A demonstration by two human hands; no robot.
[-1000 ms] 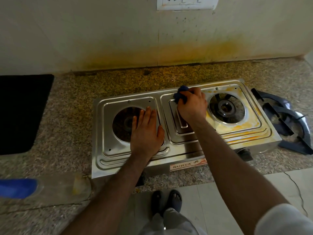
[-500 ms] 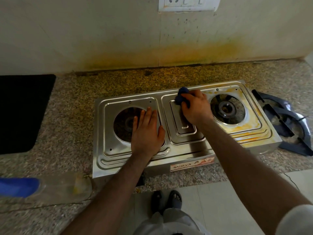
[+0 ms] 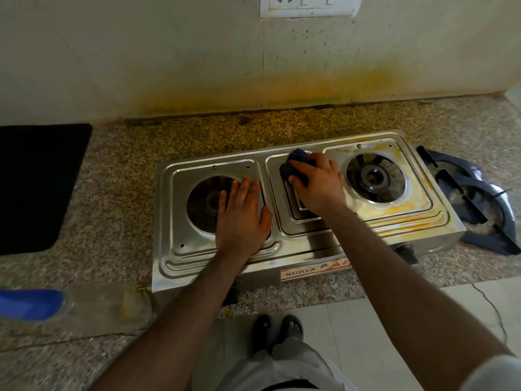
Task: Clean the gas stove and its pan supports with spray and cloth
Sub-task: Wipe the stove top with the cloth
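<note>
A dark blue cloth (image 3: 294,166) was bunched under the curled fingers and thumb of the right hand (image 3: 317,183) and pressed onto the raised centre panel of the steel gas stove (image 3: 310,249), between the two burner wells. The left hand (image 3: 242,218) was laid flat, fingers straight, over the left burner opening at about 9 o'clock from the cloth, gripping nothing and apparently bracing the stove. For this step, short firm strokes along the stamped grooves would probably serve best, with the bracing hand kept down so the light body was not pushed across the counter. Yellow-orange grease was seen around the right burner (image 3: 375,177) at 3 o'clock, so that zone looked unfinished. Two dark pan supports (image 3: 479,198) were stacked on the speckled granite counter (image 3: 112,221) just off the stove's right end. A clear spray bottle (image 3: 70,307) with a blue part was lying at 8 o'clock near the counter's front edge, blurred. A black mat (image 3: 36,187) lay at far left. The stained wall (image 3: 197,66) stood behind, with a switch plate (image 3: 310,5) at 12 o'clock.
</note>
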